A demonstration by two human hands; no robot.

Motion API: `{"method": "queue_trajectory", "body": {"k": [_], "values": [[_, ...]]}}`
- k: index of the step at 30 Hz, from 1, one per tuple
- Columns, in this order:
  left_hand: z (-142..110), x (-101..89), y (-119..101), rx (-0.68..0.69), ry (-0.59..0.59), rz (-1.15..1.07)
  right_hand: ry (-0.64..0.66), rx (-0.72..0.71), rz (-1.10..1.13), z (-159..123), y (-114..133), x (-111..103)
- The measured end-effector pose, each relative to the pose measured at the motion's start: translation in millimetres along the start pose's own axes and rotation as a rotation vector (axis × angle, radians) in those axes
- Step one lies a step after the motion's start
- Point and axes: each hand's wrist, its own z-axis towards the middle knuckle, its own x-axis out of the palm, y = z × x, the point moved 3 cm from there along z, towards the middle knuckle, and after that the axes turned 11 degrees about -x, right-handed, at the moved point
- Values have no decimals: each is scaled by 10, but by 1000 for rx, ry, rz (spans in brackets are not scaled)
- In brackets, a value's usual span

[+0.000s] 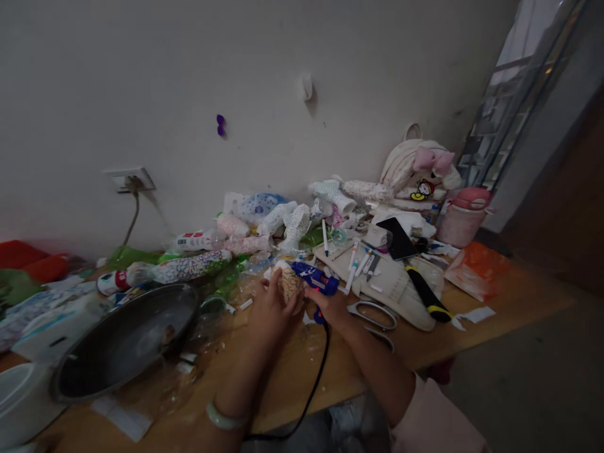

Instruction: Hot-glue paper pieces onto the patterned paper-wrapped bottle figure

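Observation:
My left hand (pixel 272 309) is closed around a small rounded piece (pixel 289 286) with a tan, cracked-looking pattern; its exact kind is unclear. In my right hand (pixel 330 307) is a blue hot glue gun (pixel 315 277), with its nozzle pointing left at the top of the patterned piece. Whether the nozzle touches the piece I cannot tell. From the gun a black cord (pixel 317 377) runs down over the table's front edge. Beside my right forearm lies a pair of scissors (pixel 375 314) with grey handles.
A dark pan (pixel 127 340) takes up the left of the wooden table (pixel 283 396). Patterned bottles (pixel 189 267) and plastic scraps crowd the back. Right are markers (pixel 361 267), a black phone (pixel 396 238), a black-yellow cutter (pixel 427 292), a pink cup (pixel 462 220) and a white backpack (pixel 406 163).

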Motion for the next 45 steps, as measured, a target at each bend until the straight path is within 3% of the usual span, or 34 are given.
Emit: {"method": "queue_trajectory", "body": {"k": [6,12,25,32,40,45], "values": [[45,-94,-8,-95,44,-42,-64,46,-1,-2,-23,-12],[102,-157,-30,0,-74,-62,-113,23,52,11,97,5],[173,28,169,-303,97,-583,-135,-41,44,4,39,-19],[208,-4,164,-195,65,-497,-140,-16,75,-9,-5,-8],[197,41,186,-195,118,-538,-108,-78,-7,3,-56,-12],[177,-20,145,-218,63,-484,-112,-133,-11,-7,0,-8]]}}
